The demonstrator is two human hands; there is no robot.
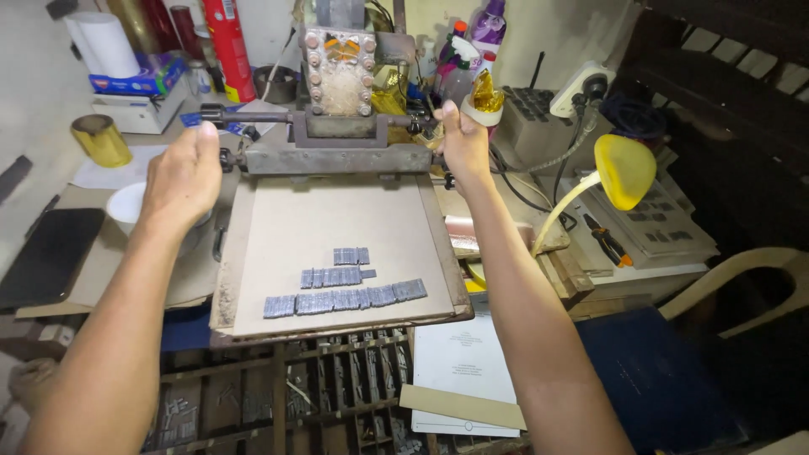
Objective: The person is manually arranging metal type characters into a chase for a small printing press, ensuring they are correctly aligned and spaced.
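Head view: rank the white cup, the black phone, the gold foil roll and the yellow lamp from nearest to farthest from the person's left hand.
From the left hand:
1. White cup, just below-left of the hand.
2. Gold foil roll, further left, toward the back.
3. Black phone, at the near left table edge; close to the roll, hard to separate.
4. Yellow lamp, far right.

Red spray can (pixel 228 46) upright at back left, flat blue box (pixel 139 78) nearby, dark phone screen (pixel 52 255) lying far left.
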